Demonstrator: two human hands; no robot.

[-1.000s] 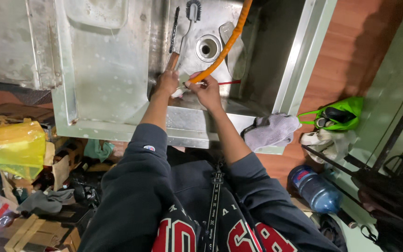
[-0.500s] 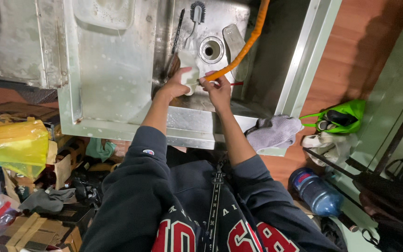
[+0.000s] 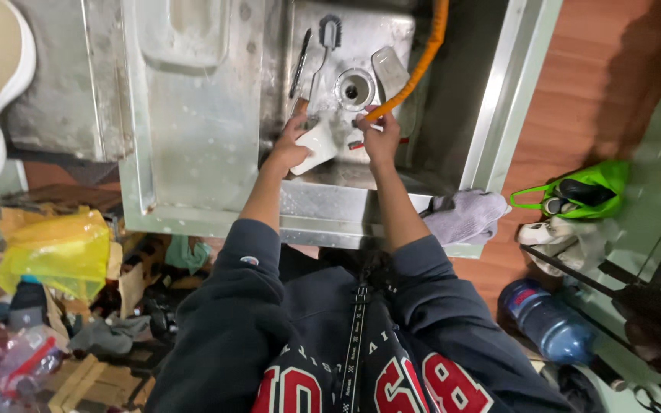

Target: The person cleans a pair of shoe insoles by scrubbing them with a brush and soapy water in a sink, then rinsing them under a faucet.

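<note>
The left hand (image 3: 291, 145) now grips a white cup (image 3: 317, 144), tilted on its side over the near edge of the steel sink basin (image 3: 361, 46); a second ago this hand lay flat in the basin with no cup plainly in its grasp, so the cup has been taken up and turned toward the other hand. The right hand (image 3: 380, 138) is closed around the end of an orange hose (image 3: 422, 57), which curves up and away past the drain (image 3: 353, 88), and its nozzle end has come closer to the cup's mouth than it was half a second ago. A small red thing (image 3: 355, 145) shows just under the right hand, too small to identify. In the basin beyond the hands lie a dark-handled brush (image 3: 329, 34), a thin dark tool (image 3: 300, 61) and a flat grey piece (image 3: 389, 70) beside the drain. A grey cloth (image 3: 464, 214) hangs on the front rim of the worktop (image 3: 193, 115), and a yellow bag (image 3: 59, 248), a blue bottle (image 3: 548, 321) and a green bag (image 3: 575, 183) sit on the floor. Cup and hose end now meet, which reads as rinsing under way.
</note>
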